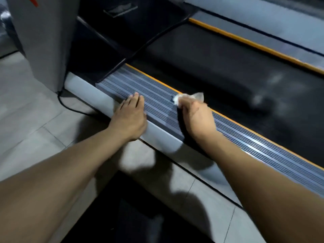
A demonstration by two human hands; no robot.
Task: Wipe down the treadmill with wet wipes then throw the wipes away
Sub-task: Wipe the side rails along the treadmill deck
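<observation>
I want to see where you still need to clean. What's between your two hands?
In the head view, only a bare stretch of the ribbed side rail lies between the left hand and the right hand gripping the wipe.

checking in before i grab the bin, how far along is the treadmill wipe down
Midway, at best. The right hand holds a wet wipe against the near ribbed side rail; the left hand rests open on it. The belt has pale smears. The wipe has not been thrown away.

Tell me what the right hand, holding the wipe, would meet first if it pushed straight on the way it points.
Most likely the orange strip at the inner edge of the ribbed side rail, then the black running belt. The right hand and its wipe already sit at that edge; depth is uncertain.
</observation>
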